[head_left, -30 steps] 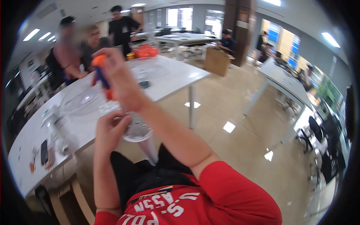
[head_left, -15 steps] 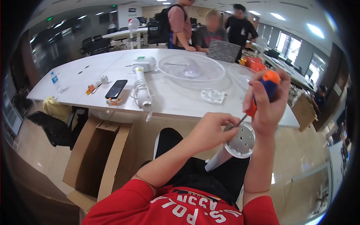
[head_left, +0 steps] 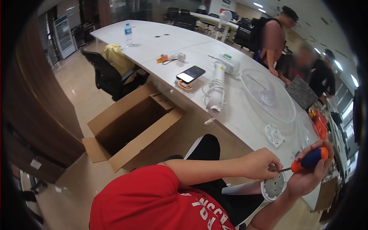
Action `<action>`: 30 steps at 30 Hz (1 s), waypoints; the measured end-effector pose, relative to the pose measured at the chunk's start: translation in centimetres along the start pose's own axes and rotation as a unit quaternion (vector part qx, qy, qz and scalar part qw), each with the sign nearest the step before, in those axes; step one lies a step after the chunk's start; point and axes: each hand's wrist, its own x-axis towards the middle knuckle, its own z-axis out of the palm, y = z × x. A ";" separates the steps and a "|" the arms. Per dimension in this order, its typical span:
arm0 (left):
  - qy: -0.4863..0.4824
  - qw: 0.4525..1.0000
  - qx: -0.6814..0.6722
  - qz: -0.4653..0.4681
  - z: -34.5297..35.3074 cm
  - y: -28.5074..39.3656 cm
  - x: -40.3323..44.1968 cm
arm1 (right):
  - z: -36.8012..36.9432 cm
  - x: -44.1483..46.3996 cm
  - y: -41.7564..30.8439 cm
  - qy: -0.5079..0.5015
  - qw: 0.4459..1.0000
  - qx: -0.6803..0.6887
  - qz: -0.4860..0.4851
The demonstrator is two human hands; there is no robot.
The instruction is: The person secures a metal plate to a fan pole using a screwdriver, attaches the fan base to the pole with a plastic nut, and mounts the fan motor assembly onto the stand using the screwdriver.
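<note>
My right hand [head_left: 312,168] is wrapped round the orange and blue handle of a screwdriver [head_left: 315,158]. Its thin shaft points left to the fingertips of my left hand [head_left: 262,165], which are pinched at the rim of a round white base. What those fingertips hold is too small to make out. The white base with its tube [head_left: 273,187] lies across my lap, its round, holed end facing up beside my right wrist.
On the white table [head_left: 245,124] lie a fan motor unit [head_left: 226,63] with a stand, a clear fan guard [head_left: 268,94], a white disc [head_left: 273,135], a phone [head_left: 191,74] and a bottle [head_left: 128,35]. An open cardboard box [head_left: 155,134] stands on the floor. People are beyond the table.
The view has swung left, so the box and chair show more fully and my hands sit lower right. The screwdriver now lies nearly level in view, still in my right hand.
</note>
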 end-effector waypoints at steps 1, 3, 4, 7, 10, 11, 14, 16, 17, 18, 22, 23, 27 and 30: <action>0.009 1.000 0.003 -0.003 -0.2 0.1 0.1 | -0.1 0.3 0.7 -0.004 0.999 -0.042 -0.031; 0.014 1.000 0.009 -0.012 -0.7 0.1 0.4 | 0.4 0.8 1.6 -0.008 0.995 -0.075 -0.069; 0.018 1.000 0.015 -0.010 -0.9 0.0 0.6 | 0.9 0.9 1.7 -0.009 0.995 -0.079 -0.058; 0.028 0.999 0.017 -0.005 -1.1 -0.9 0.7 | 0.0 1.0 2.7 -0.024 0.996 -0.077 -0.033; 0.015 1.000 -0.013 -0.010 -1.7 -1.1 0.5 | 0.2 1.4 2.9 -0.035 0.995 -0.089 -0.007; 0.011 1.000 -0.020 -0.021 -1.9 -0.9 0.3 | 0.9 1.4 2.3 -0.013 1.000 -0.021 0.013; 0.014 0.999 -0.021 -0.030 -2.2 -0.1 -0.7 | 1.8 1.6 1.4 -0.011 0.998 0.047 0.037; 0.021 0.999 -0.013 -0.029 -2.4 0.5 -1.6 | 2.5 1.4 1.0 -0.031 0.998 0.047 0.040; 0.029 0.999 -0.014 -0.031 -2.5 0.9 -2.2 | 3.2 1.2 0.6 -0.025 0.998 0.043 0.042; 0.036 0.999 -0.015 -0.033 -2.6 1.2 -2.8 | 3.6 1.1 0.3 -0.018 0.998 0.040 0.044; 0.057 0.998 0.005 -0.038 -3.0 3.0 -5.1 | 4.4 0.9 0.3 -0.077 0.995 0.048 -0.045; 0.061 0.997 0.029 -0.038 -3.3 3.6 -5.7 | 5.0 0.6 0.0 -0.078 0.994 0.054 -0.048; 0.087 0.994 0.038 -0.045 -3.1 4.7 -7.4 | 6.3 -0.5 -1.4 -0.072 0.994 0.066 -0.048; 0.101 0.992 0.058 -0.058 -2.6 6.0 -8.3 | 5.7 -1.0 -2.3 -0.118 0.990 0.060 -0.050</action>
